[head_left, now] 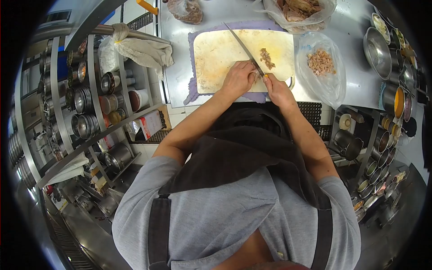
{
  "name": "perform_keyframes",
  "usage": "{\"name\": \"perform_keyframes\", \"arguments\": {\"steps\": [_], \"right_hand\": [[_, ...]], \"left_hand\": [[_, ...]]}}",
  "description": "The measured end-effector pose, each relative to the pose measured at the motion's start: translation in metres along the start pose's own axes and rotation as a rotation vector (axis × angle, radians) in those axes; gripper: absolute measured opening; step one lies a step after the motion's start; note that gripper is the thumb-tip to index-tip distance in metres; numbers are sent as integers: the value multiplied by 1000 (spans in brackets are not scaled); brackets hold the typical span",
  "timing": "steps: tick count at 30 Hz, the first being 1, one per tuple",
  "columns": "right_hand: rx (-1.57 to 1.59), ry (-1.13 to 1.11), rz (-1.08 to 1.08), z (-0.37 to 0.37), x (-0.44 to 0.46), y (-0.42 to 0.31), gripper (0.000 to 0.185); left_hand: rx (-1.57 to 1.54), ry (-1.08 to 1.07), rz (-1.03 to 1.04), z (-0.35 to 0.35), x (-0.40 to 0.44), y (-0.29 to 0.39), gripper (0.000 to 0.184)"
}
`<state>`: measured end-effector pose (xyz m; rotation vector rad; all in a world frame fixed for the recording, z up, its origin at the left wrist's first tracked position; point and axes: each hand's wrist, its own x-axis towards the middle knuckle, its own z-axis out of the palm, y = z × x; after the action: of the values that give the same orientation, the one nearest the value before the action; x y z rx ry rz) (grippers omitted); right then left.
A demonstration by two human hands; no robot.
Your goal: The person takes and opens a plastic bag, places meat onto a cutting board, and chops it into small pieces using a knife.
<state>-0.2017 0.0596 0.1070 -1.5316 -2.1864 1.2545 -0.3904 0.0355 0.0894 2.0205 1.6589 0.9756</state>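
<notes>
Fingers of your right hand (280, 92): wrapped around the handle of the knife, over the near right part of the cutting board (211, 56).
Fingers of your left hand (238, 81): bent downward at the near edge of the cutting board, beside the knife; you partly cover what lies under them, so I cannot tell whether they grip it.
Knife (245, 49): slanting across the cutting board, handle at its near right, tip past its far edge.
Meat at your fingertips (257, 78): a little shows between your two hands, on the near part of the cutting board.
Chopped pile (266, 58): small brown pieces on the right half of the cutting board, to the right of the blade.
Purple cloth (192, 87): spread under the cutting board, showing around its edges.
Clear bag (335, 85): just right of the cutting board, with diced pieces (320, 62) in it.
Large bag (310, 26): past the far right corner of the cutting board, holding bigger brown chunks (297, 9).
Small bag (185, 11): beyond the far left corner of the cutting board, filled with brownish food.
Metal bowl (377, 53): well right of the cutting board.
Pale towel (144, 51): left of the cutting board, hanging from a rail.
</notes>
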Motion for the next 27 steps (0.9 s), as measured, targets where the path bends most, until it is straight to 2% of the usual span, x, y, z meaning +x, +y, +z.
{"name": "perform_keyframes", "arguments": {"steps": [5, 7, 14, 16, 20, 27], "right_hand": [[-7, 16, -37, -2, 0, -2, 37], [-55, -5, -3, -4, -1, -6, 38], [-66, -37, 8, -19, -32, 6, 35], [70, -54, 99, -27, -40, 5, 34], [-22, 11, 41, -23, -43, 13, 33], [-42, -1, 35, -35, -57, -4, 34]], "left_hand": [[66, 7, -102, -7, -3, 16, 33], [244, -7, -98, -3, -5, 22, 40], [200, 0, -43, 5, -8, 6, 39], [185, 21, -47, 6, -6, 6, 39], [174, 3, -78, 0, -5, 10, 38], [76, 7, -87, 1, 1, -9, 24]]}}
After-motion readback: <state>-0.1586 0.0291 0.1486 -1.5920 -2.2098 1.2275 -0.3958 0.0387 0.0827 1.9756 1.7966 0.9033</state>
